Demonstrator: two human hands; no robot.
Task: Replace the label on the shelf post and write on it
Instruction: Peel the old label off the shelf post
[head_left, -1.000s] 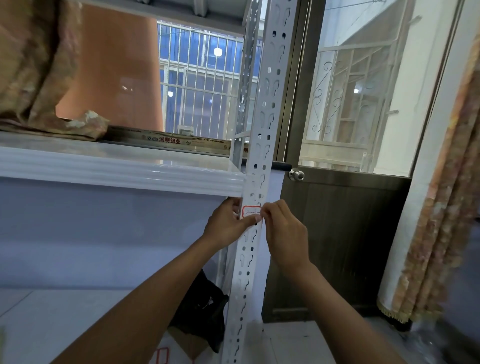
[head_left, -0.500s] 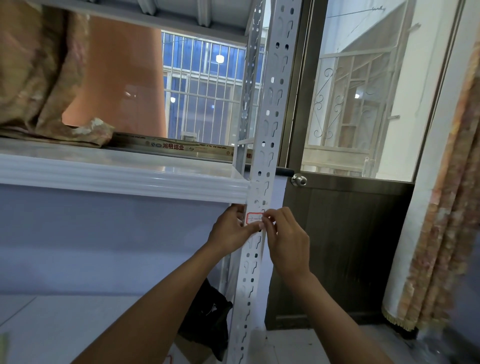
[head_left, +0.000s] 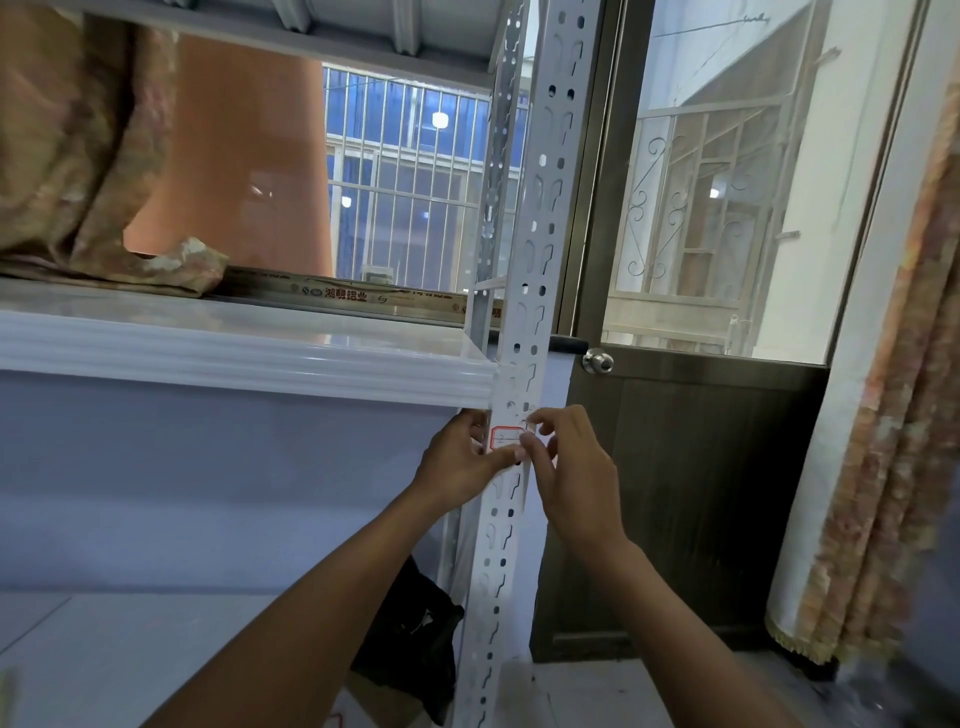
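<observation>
A small white label with a red border (head_left: 506, 437) is stuck on the front of the white perforated shelf post (head_left: 537, 234), just below the white shelf board (head_left: 234, 358). My left hand (head_left: 462, 460) grips the post from the left, its thumb lying under the label. My right hand (head_left: 569, 467) is at the label's right edge, with thumb and forefinger pinched on that edge. The label's right part is hidden by my fingers.
Folded patterned cloth (head_left: 78, 156) and a long printed box (head_left: 363, 299) lie on the shelf. A dark door with a round knob (head_left: 597, 361) stands right of the post, a curtain (head_left: 893, 415) further right. A black bag (head_left: 415, 639) sits on the floor by the post's base.
The camera has tilted, so the post and hands sit slightly lower in view. My right fingers have shifted a little at the label's right edge; the left hand keeps its hold.
</observation>
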